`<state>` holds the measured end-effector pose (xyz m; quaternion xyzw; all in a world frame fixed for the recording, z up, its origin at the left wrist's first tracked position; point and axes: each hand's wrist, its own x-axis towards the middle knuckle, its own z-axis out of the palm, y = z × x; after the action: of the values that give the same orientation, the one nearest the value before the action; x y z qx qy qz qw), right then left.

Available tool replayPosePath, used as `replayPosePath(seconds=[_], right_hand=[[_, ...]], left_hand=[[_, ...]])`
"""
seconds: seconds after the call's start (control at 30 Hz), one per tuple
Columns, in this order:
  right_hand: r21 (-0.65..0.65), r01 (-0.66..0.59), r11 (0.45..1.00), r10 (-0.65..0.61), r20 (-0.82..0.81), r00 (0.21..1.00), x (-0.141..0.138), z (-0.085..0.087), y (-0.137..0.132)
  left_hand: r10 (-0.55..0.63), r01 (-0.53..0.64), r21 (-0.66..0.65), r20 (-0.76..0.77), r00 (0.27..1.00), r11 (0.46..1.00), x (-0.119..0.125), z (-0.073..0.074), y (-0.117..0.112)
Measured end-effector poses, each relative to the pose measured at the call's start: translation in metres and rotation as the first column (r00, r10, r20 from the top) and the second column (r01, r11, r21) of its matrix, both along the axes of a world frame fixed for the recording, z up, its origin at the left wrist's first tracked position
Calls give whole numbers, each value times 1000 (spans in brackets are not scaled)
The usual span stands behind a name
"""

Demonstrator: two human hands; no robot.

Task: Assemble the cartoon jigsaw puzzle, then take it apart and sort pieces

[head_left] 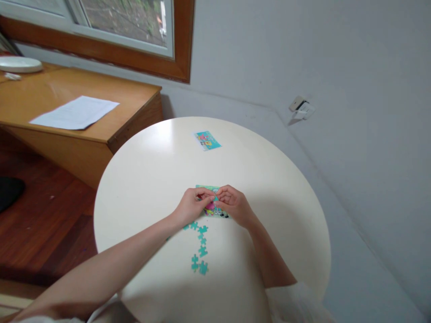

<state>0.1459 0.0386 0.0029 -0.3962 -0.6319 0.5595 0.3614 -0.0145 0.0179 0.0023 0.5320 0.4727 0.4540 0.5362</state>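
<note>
My left hand [193, 204] and my right hand [235, 204] meet fingertip to fingertip above a colourful jigsaw puzzle [220, 214]. Both are closed in a pinch around a small teal puzzle piece [215, 198], which the fingers mostly cover. Pink, yellow and green cartoon figures show on the puzzle below, and my hands hide much of its middle. Toward me, several loose teal puzzle pieces [202, 251] lie in a curved line, and my left forearm partly covers the far end of that line.
A small picture card [208, 140] with a similar cartoon lies farther back on the round white table [141, 179]. To the left stands a wooden desk [134, 96] with a paper sheet [76, 112]. A wall socket with a plug [303, 109] is at the right.
</note>
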Motion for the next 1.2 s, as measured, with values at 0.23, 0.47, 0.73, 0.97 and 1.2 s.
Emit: replayPosePath(seconds=[0.23,0.47,0.73,0.97,1.2], right_hand=[[170,-50,984,16,194,981,12,6,3],[117,100,988,-125,231,965,52,5,19],[-28,161,987,-148,266,952,74,-4,27],[-99,32,995,1,320,948,81,4,23],[-101,-17,995,51,337,940,80,6,22]], left_hand=[[20,-20,35,-25,999,999,0,2,-1],[2,62,202,-305,952,977,-1,-1,-4],[13,272,404,-577,817,874,-2,-8,-7],[-38,431,492,-624,780,756,-4,-7,-12],[-119,563,432,-711,694,704,-3,3,-19]])
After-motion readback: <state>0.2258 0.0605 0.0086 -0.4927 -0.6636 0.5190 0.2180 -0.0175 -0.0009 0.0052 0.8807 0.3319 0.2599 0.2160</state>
